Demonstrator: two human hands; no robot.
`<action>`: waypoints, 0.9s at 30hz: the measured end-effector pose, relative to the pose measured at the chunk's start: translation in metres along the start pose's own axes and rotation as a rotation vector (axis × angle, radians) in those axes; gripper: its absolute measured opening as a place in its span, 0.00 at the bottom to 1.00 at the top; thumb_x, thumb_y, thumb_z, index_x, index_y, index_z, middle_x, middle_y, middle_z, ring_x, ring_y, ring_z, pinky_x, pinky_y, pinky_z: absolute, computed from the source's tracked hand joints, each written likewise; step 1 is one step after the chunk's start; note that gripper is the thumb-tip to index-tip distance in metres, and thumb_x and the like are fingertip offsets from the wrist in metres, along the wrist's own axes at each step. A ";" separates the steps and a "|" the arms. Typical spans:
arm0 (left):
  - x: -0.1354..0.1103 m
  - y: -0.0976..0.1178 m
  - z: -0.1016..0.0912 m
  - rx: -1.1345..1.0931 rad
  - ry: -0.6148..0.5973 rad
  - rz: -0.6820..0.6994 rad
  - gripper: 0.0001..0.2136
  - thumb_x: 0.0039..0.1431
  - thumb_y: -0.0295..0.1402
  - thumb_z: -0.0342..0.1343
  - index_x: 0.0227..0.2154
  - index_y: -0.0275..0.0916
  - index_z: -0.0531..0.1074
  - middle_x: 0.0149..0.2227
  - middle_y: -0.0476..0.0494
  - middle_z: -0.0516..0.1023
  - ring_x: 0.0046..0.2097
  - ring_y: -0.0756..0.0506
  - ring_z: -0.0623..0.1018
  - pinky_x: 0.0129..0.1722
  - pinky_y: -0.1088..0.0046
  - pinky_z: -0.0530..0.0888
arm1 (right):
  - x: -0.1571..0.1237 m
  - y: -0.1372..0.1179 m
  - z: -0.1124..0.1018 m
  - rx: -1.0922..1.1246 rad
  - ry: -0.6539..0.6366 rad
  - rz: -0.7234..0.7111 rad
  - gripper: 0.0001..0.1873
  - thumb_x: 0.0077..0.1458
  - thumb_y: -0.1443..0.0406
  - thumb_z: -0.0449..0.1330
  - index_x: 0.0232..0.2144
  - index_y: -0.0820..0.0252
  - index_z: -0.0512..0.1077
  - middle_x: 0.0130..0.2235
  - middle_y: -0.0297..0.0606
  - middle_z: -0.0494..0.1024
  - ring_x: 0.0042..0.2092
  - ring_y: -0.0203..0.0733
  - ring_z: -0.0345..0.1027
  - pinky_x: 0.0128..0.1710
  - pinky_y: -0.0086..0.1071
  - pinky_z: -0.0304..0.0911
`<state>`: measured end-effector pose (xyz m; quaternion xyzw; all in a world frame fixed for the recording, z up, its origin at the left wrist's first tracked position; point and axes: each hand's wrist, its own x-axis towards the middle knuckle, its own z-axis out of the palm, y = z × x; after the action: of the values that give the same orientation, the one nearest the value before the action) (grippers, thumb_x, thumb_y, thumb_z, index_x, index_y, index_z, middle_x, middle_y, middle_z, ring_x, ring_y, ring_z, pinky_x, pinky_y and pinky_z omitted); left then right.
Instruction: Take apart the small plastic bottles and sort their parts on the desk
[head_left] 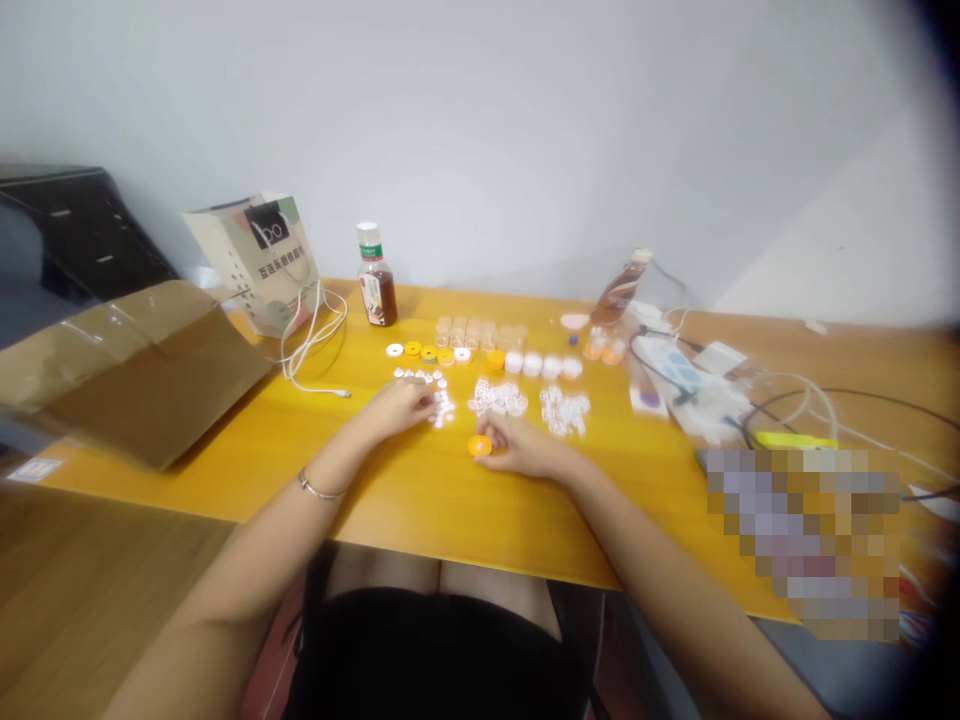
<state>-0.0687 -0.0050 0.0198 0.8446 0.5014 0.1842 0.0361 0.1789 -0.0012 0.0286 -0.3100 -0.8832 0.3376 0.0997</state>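
Observation:
My left hand (401, 405) rests on the yellow table (420, 500), fingers curled over a small heap of white plastic bits (441, 408). My right hand (525, 450) lies just right of it, fingers pinched around an orange round cap (480, 445) that sits on the table. Behind the hands lie two more heaps of small clear pieces (499, 398) (564, 410). Further back run a row of orange and white caps (427, 352), a row of white caps (541, 365) and several small clear jars (480, 332).
A paper bag (259, 260) and a brown cardboard box (142, 365) stand at the left, with a white cable (315, 340) beside them. Two drink bottles (376, 280) (619, 290) stand at the back. Power strip, chargers and tangled cables (720, 390) fill the right side.

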 end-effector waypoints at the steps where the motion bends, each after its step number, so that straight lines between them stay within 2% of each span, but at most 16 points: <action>1: 0.000 0.000 0.001 -0.008 0.038 0.001 0.08 0.56 0.30 0.48 0.29 0.36 0.71 0.29 0.43 0.72 0.34 0.47 0.71 0.36 0.72 0.66 | 0.000 0.000 0.000 0.003 0.000 0.000 0.11 0.46 0.63 0.58 0.34 0.58 0.61 0.27 0.29 0.62 0.29 0.34 0.57 0.29 0.27 0.52; 4: 0.001 0.000 0.005 -0.039 0.115 0.025 0.10 0.58 0.28 0.44 0.37 0.36 0.70 0.35 0.41 0.72 0.40 0.46 0.70 0.42 0.69 0.67 | -0.001 -0.001 -0.001 0.004 0.004 0.005 0.11 0.46 0.63 0.58 0.34 0.58 0.62 0.27 0.29 0.62 0.29 0.33 0.57 0.29 0.27 0.53; 7: 0.003 0.000 0.012 -0.048 0.089 0.065 0.13 0.57 0.24 0.42 0.42 0.36 0.68 0.39 0.40 0.70 0.43 0.45 0.69 0.45 0.67 0.66 | -0.001 -0.002 -0.001 -0.002 0.004 0.014 0.12 0.46 0.63 0.58 0.34 0.58 0.62 0.27 0.29 0.63 0.29 0.33 0.57 0.29 0.27 0.53; 15: 0.006 0.002 0.022 -0.046 0.020 0.084 0.14 0.54 0.23 0.44 0.42 0.36 0.69 0.39 0.39 0.68 0.43 0.44 0.68 0.45 0.68 0.67 | 0.000 -0.001 0.000 0.006 0.006 0.018 0.12 0.45 0.63 0.58 0.34 0.58 0.62 0.27 0.29 0.63 0.29 0.34 0.58 0.29 0.27 0.53; 22: 0.002 0.007 0.015 -0.056 0.017 0.105 0.12 0.59 0.26 0.42 0.38 0.36 0.70 0.37 0.40 0.69 0.41 0.46 0.69 0.42 0.69 0.67 | 0.000 0.001 0.000 0.004 -0.003 0.008 0.12 0.46 0.63 0.59 0.34 0.58 0.62 0.27 0.29 0.63 0.29 0.34 0.57 0.30 0.28 0.53; 27: 0.000 0.026 0.007 0.009 0.047 0.157 0.10 0.60 0.30 0.44 0.36 0.37 0.71 0.36 0.42 0.70 0.40 0.46 0.69 0.41 0.69 0.66 | 0.000 0.002 0.000 0.011 0.004 -0.004 0.12 0.46 0.63 0.59 0.34 0.58 0.62 0.27 0.29 0.63 0.29 0.34 0.57 0.30 0.27 0.53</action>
<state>-0.0445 -0.0168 0.0200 0.8769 0.4351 0.2040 0.0061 0.1795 0.0002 0.0269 -0.3082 -0.8818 0.3416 0.1037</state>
